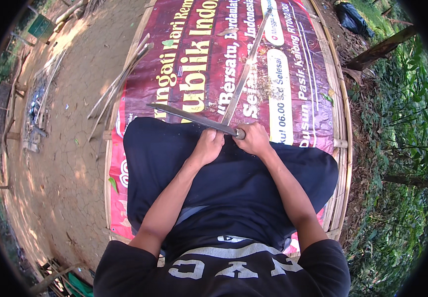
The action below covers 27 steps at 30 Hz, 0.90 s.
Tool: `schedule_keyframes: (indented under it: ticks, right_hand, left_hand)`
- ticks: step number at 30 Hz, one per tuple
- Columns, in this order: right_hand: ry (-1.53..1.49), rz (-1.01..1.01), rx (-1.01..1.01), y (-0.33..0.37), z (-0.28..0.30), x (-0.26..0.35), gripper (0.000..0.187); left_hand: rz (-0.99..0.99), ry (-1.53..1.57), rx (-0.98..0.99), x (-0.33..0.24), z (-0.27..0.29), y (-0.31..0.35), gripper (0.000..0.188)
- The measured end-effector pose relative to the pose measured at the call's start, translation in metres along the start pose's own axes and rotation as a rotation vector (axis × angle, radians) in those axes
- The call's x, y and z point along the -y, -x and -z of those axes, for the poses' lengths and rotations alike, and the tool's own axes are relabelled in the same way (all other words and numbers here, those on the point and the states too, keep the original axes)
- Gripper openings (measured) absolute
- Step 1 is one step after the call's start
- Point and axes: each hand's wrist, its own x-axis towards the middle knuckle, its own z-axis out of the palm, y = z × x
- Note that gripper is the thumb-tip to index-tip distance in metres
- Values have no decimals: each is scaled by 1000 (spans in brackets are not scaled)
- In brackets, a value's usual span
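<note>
My right hand (pixel 254 139) is closed round the handle of a long knife (pixel 187 116), a machete by its look. Its dark blade points left, lying across the near end of a long, thin strip (pixel 246 74), seemingly split bamboo. My left hand (pixel 209 146) is closed on that near end, just below the blade. From there the strip runs away from me, slanting to the right over a dark red printed banner (pixel 214 59). Both hands are close together above my lap, over dark cloth covering my bent legs (pixel 174 148).
The banner covers a bamboo platform (pixel 340 99) that I sit on. Thin sticks (pixel 120 81) lean over its left edge, beside cracked bare earth (pixel 80 163). On the right are green plants (pixel 402 163), a wooden post (pixel 380 49) and a black plastic bag (pixel 353 19).
</note>
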Motion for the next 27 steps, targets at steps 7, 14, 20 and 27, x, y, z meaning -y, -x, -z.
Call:
schedule_keyframes:
  ticks: [7, 14, 20, 27]
  right_hand:
    - [-27, -125, -70, -10, 2, -47, 23]
    - [23, -138, 7, -4, 16, -21, 24]
    - [32, -140, 2, -15, 9, -48, 24]
    - [24, -177, -2, -11, 11, -54, 27]
  left_hand:
    - [97, 239, -25, -12, -5, 5, 45]
    - [35, -53, -105, -9, -2, 1, 43]
    - [-119, -167, -107, -6, -7, 10, 43]
    - [-1, 130, -59, -6, -11, 8, 38]
